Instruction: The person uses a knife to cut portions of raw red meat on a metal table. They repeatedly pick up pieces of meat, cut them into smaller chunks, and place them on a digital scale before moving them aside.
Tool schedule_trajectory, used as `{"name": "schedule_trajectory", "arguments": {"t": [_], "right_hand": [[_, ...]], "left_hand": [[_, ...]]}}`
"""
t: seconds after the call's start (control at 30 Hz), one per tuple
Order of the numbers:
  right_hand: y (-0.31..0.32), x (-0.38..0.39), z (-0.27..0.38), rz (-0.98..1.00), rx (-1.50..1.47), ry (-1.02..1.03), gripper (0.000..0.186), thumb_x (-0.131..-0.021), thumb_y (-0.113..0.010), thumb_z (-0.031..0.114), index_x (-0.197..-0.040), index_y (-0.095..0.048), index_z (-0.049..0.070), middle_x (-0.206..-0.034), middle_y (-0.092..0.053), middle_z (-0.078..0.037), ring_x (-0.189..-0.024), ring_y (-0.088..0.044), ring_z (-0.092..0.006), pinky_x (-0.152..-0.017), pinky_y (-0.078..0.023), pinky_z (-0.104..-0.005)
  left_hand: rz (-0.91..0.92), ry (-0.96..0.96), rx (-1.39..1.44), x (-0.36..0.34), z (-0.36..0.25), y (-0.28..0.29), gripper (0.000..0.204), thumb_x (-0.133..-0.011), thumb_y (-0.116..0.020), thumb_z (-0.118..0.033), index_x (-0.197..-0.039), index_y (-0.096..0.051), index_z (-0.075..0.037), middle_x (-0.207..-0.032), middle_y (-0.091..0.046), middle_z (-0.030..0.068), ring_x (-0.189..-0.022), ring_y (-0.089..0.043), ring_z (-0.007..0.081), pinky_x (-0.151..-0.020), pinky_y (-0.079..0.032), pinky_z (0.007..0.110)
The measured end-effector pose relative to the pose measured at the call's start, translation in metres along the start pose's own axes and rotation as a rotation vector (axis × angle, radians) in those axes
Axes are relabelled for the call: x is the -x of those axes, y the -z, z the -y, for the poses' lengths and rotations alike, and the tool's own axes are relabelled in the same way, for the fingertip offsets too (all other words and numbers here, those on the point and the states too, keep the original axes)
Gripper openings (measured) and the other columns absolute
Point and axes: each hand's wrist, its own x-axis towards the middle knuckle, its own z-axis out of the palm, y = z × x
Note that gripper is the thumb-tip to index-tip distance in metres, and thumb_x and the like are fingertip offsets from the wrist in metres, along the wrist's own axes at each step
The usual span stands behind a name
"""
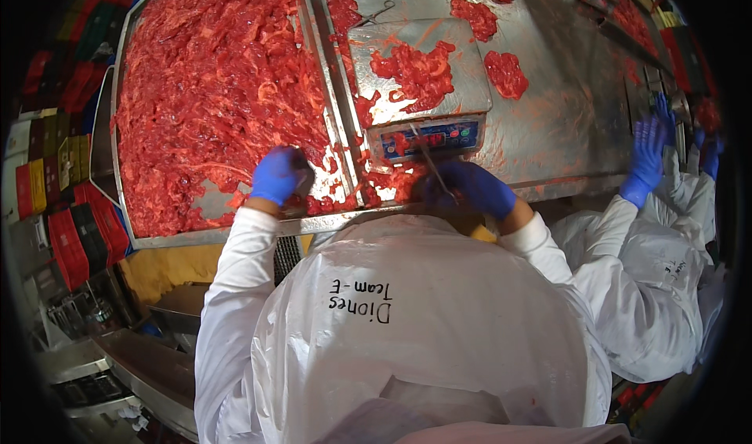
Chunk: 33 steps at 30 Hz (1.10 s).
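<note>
My left hand [276, 176], in a blue glove, is at the front right corner of a large metal tray [342, 130] heaped with raw red meat [219, 91]. Its fingers curl into shadow, and what they hold is hidden. My right hand [479, 189], also gloved in blue, closes around a thin metal blade [431, 158] that points up and away in front of the scale. Motion blur hides its exact kind. Beyond it, a steel scale [470, 60] with a blue display panel [427, 138] carries a pile of cut meat [415, 74].
A pair of scissors [376, 13] lies behind the scale. Loose meat pieces [506, 75] rest on the steel table [564, 123]. At the right, a co-worker's gloved hand [645, 158] is by the table edge. Red crates [69, 248] stand at the left.
</note>
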Motion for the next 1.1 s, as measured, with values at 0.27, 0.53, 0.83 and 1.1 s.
{"name": "schedule_trajectory", "arguments": {"t": [0.27,0.53,0.83,1.1], "right_hand": [[0.024,0.027,-0.013,-0.281,0.736,-0.016,0.036,-0.084,-0.08,0.026,-0.112,-0.069,0.008,-0.103,-0.072,-0.017,-0.093,-0.07,-0.0382,-0.084,-0.057,-0.046],[-0.013,-0.013,0.0,-0.161,0.776,0.03,0.031,-0.085,-0.074,0.03,-0.108,-0.07,0.009,-0.101,-0.071,-0.014,-0.095,-0.069,-0.0386,-0.084,-0.056,-0.0485],[-0.011,-0.002,0.03,-0.437,0.529,0.151,0.028,-0.082,-0.077,0.023,-0.105,-0.07,0.008,-0.101,-0.068,-0.013,-0.091,-0.068,-0.0369,-0.082,-0.056,-0.0476],[0.014,0.025,0.017,-0.355,0.442,0.013,0.046,-0.073,-0.084,0.024,-0.113,-0.071,0.004,-0.108,-0.07,-0.018,-0.098,-0.067,-0.0406,-0.085,-0.055,-0.0472]], "left_hand": [[-0.465,-0.225,0.349,-0.032,-0.138,0.031,0.027,-0.087,-0.076,-0.015,-0.111,-0.07,-0.006,-0.102,-0.061,0.0133,-0.089,-0.067,0.0286,-0.081,-0.056,0.039],[-0.527,-0.176,0.324,-0.07,-0.06,0.029,0.016,-0.085,-0.069,-0.005,-0.101,-0.071,-0.004,-0.096,-0.068,0.0135,-0.089,-0.068,0.0277,-0.079,-0.055,0.037],[-0.04,-0.058,0.787,-0.034,-0.051,0.049,0.018,-0.094,-0.069,-0.006,-0.11,-0.071,0.001,-0.097,-0.073,0.0027,-0.088,-0.066,0.0085,-0.08,-0.054,0.025],[-0.345,-0.176,0.061,-0.042,-0.027,0.039,0.045,-0.087,-0.074,-0.018,-0.13,-0.068,-0.008,-0.113,-0.072,0.019,-0.103,-0.072,0.0343,-0.096,-0.056,0.04]]}}
